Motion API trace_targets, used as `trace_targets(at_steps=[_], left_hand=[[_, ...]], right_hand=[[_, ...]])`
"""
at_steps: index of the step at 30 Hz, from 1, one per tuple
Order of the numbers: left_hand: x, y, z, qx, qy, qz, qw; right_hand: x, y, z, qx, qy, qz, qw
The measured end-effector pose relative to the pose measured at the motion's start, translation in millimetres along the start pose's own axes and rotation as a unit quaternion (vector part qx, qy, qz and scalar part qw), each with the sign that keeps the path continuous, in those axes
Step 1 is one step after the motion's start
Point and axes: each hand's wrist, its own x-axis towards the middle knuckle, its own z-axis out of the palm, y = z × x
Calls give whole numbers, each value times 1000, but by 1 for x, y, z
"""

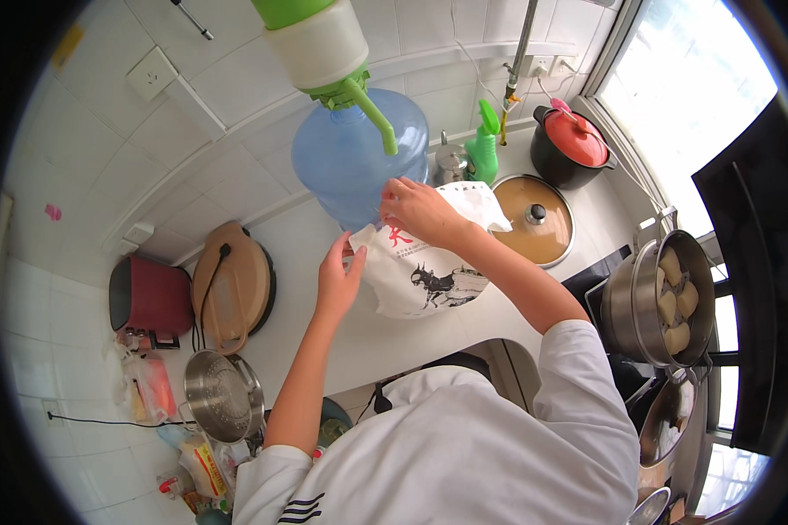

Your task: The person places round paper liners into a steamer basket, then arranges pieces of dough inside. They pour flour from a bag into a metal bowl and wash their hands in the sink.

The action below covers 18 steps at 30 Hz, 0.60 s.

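Note:
A white plastic bag point(394, 289) with a black animal drawing and red and black writing lies on the white counter. My left hand point(341, 272) pinches its left upper edge between thumb and fingers. Over the bag's top reaches my right hand point(420, 213), its fingers bent down at the rim; whether they grip the plastic is hidden. What the bag contains cannot be seen. Just behind it stands a large blue water bottle point(348, 164) topped by a green and white hand pump point(318, 46).
To the right are a round glass lid point(532, 220), a green spray bottle point(482, 151), a black pot with a red lid point(574, 144) and a steel steamer point(643, 302) holding several pale buns point(676, 302). Leftward stand a beige electric griddle point(230, 289), a red toaster point(151, 295) and a steel steamer basket point(220, 397).

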Motion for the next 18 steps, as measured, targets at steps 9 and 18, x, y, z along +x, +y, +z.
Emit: trace_targets(at_steps=[9, 18], left_hand=[[3, 25, 15, -22, 55, 22, 998], [-12, 32, 4, 74, 39, 122, 989]], right_hand=[[-6, -17, -69, 208, -161, 101, 960], [5, -5, -63, 202, -136, -31, 969]])
